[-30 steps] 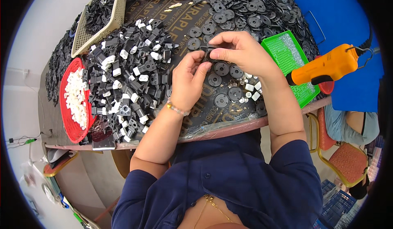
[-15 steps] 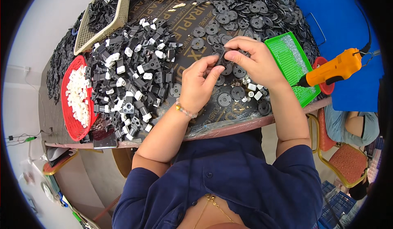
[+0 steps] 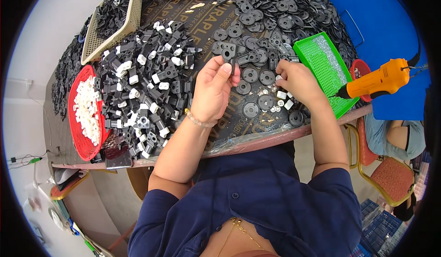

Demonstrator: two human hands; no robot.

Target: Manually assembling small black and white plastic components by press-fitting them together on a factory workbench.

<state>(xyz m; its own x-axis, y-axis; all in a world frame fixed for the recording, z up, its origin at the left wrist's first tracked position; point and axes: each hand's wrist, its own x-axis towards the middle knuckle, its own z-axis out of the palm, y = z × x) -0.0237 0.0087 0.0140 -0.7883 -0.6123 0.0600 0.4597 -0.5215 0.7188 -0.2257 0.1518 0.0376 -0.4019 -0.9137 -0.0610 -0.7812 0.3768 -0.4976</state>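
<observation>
My left hand (image 3: 213,89) is closed on a black plastic bracket (image 3: 228,50) with a round hole, holding it up above the table between thumb and fingers. To its right my right hand (image 3: 298,80) is closed in a pinch, low over the table. A small whitish part (image 3: 278,78) shows at its fingertips; its exact kind is too small to make out. Just below that hand lie white plastic blocks (image 3: 288,104) and several small shiny metal pieces (image 3: 264,92). Black round discs (image 3: 250,75) are scattered between and beyond my hands.
Left of my hands is a heap of black parts with white inserts (image 3: 142,87), then a red basket (image 3: 73,114) of white pieces. A beige basket (image 3: 133,20) stands behind. At right are a green tray (image 3: 317,68) with tiny metal pieces, an orange electric screwdriver (image 3: 379,79) and a red bowl (image 3: 356,66).
My hands were together over the discs. Now they are apart: the left has moved slightly left with the bracket in it, and the right has moved right and down to the small parts.
</observation>
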